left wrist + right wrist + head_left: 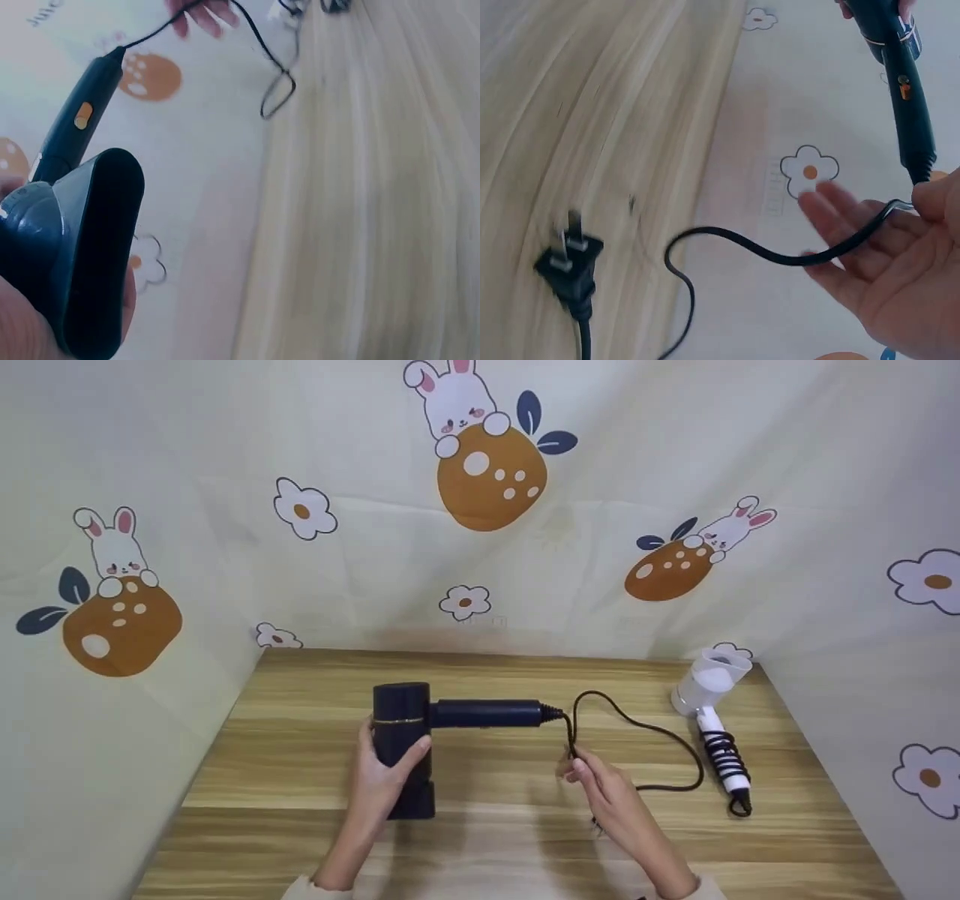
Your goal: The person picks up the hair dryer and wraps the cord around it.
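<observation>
Gripping the dark hair dryer (pixel 450 714) by its barrel, the left hand (pixel 382 776) wraps thumb and fingers round it, well to the left of the white hair dryer (pixel 709 721), with the dark handle pointing towards that white one. Also left of the white hair dryer, but closer, the right hand (pixel 611 791) pinches the black cord (pixel 769 256) between thumb and forefinger, other fingers loosely extended. The cord loops out to just beside the white hair dryer.
</observation>
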Tool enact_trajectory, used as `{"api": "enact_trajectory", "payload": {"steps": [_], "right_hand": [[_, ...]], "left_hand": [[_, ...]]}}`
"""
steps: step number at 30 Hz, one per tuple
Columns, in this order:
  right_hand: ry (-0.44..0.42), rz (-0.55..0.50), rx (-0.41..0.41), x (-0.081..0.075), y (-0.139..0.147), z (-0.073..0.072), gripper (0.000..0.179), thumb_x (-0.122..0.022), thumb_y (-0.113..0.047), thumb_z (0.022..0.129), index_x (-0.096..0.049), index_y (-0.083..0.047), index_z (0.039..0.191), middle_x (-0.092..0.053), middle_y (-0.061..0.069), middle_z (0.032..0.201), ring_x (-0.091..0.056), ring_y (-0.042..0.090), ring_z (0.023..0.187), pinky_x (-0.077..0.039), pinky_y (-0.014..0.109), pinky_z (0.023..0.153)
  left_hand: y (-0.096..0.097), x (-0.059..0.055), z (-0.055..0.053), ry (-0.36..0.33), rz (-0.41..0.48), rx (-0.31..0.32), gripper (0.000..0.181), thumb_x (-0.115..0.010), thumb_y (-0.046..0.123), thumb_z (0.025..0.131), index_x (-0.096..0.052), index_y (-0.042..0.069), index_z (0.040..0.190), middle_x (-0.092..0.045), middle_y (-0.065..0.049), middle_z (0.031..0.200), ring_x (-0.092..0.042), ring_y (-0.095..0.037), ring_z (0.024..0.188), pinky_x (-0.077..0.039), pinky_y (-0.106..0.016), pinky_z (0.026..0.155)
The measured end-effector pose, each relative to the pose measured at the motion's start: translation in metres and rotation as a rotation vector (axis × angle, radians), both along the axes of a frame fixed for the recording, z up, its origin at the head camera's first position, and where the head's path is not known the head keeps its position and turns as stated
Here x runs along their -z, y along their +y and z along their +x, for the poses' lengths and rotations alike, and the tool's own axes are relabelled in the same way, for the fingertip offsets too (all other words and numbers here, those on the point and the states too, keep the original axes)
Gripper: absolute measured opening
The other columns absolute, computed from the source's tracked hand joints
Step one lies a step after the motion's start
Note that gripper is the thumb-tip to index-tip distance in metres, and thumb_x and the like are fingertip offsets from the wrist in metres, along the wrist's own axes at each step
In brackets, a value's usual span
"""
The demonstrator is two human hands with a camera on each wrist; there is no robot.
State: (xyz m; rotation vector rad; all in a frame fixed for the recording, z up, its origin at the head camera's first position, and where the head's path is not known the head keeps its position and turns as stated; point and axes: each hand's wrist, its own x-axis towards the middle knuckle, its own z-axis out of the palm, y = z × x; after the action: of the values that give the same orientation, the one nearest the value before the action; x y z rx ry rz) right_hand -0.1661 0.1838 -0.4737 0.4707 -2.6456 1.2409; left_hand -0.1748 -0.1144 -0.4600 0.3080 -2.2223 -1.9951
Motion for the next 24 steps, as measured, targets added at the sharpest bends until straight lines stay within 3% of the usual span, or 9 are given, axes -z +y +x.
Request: {"api": "enact_trajectory", "payload": {"steps": [5, 7, 11, 14, 16, 20, 24], "right_hand": [[-0.048, -0.172, -0.078, -0.003, -0.01, 0.002, 0.024, -0.037, -0.008, 0.1, -0.058, 0.001, 0.108, -0.064, 0.006, 0.071, -0.061, 0.02, 0.061, -0.052, 0.025, 0.06], [-0.068, -0.18, -0.071, -0.013, -0.018, 0.006, 0.022, -0.037, -0.005, 0.099, -0.057, 0.003, 0.104, -0.06, 0.01, 0.066, -0.058, 0.022, 0.056, -0.05, 0.024, 0.055], [-0.074, -0.146, -0.031, -0.013, -0.027, 0.008, 0.021, -0.036, -0.008, 0.1, -0.056, 0.001, 0.1, -0.054, 0.005, 0.061, -0.049, 0.011, 0.05, -0.046, 0.022, 0.05], [-0.037, -0.135, -0.022, -0.002, -0.028, 0.004, 0.023, -0.036, -0.013, 0.101, -0.056, -0.003, 0.096, -0.05, -0.003, 0.06, -0.043, 0.0, 0.051, -0.043, 0.02, 0.048], [-0.031, -0.126, -0.025, -0.004, -0.029, 0.003, 0.023, -0.036, -0.013, 0.101, -0.057, -0.005, 0.093, -0.049, -0.005, 0.06, -0.041, -0.002, 0.053, -0.042, 0.019, 0.048], [-0.033, -0.134, -0.094, -0.008, -0.022, 0.0, 0.027, -0.037, -0.008, 0.1, -0.057, -0.007, 0.082, -0.048, 0.0, 0.058, -0.038, -0.002, 0.053, -0.039, 0.019, 0.049], [-0.018, -0.14, -0.26, -0.011, -0.005, -0.007, 0.029, -0.038, 0.003, 0.097, -0.051, -0.005, 0.072, -0.047, 0.008, 0.056, -0.036, -0.001, 0.053, -0.037, 0.018, 0.049]], "left_hand": [[0.011, -0.007, 0.012, 0.018, 0.076, 0.025, 0.067, -0.066, 0.024, 0.085, -0.03, 0.014, 0.14, -0.055, -0.017, 0.11, -0.06, -0.019, 0.082, -0.052, -0.033, 0.072], [0.015, -0.008, 0.017, 0.007, 0.117, 0.05, 0.066, -0.066, 0.024, 0.085, -0.029, 0.015, 0.138, -0.054, -0.015, 0.112, -0.06, -0.02, 0.084, -0.051, -0.034, 0.074], [0.023, -0.008, 0.023, -0.009, 0.168, 0.106, 0.065, -0.067, 0.023, 0.084, -0.027, 0.015, 0.135, -0.054, -0.015, 0.111, -0.061, -0.021, 0.083, -0.052, -0.035, 0.073], [0.026, -0.008, 0.026, -0.018, 0.208, 0.163, 0.061, -0.066, 0.021, 0.085, -0.026, 0.014, 0.131, -0.055, -0.015, 0.108, -0.062, -0.022, 0.08, -0.053, -0.036, 0.071], [0.027, -0.007, 0.028, -0.032, 0.251, 0.205, 0.058, -0.064, 0.021, 0.086, -0.026, 0.014, 0.13, -0.055, -0.013, 0.106, -0.062, -0.022, 0.08, -0.054, -0.037, 0.07], [0.024, -0.006, 0.03, -0.067, 0.332, 0.28, 0.054, -0.061, 0.022, 0.087, -0.026, 0.014, 0.128, -0.054, -0.01, 0.1, -0.061, -0.023, 0.078, -0.054, -0.04, 0.067], [0.016, -0.004, 0.03, -0.081, 0.335, 0.348, 0.054, -0.059, 0.021, 0.087, -0.027, 0.012, 0.129, -0.055, -0.01, 0.094, -0.061, -0.024, 0.075, -0.053, -0.04, 0.064]]}}
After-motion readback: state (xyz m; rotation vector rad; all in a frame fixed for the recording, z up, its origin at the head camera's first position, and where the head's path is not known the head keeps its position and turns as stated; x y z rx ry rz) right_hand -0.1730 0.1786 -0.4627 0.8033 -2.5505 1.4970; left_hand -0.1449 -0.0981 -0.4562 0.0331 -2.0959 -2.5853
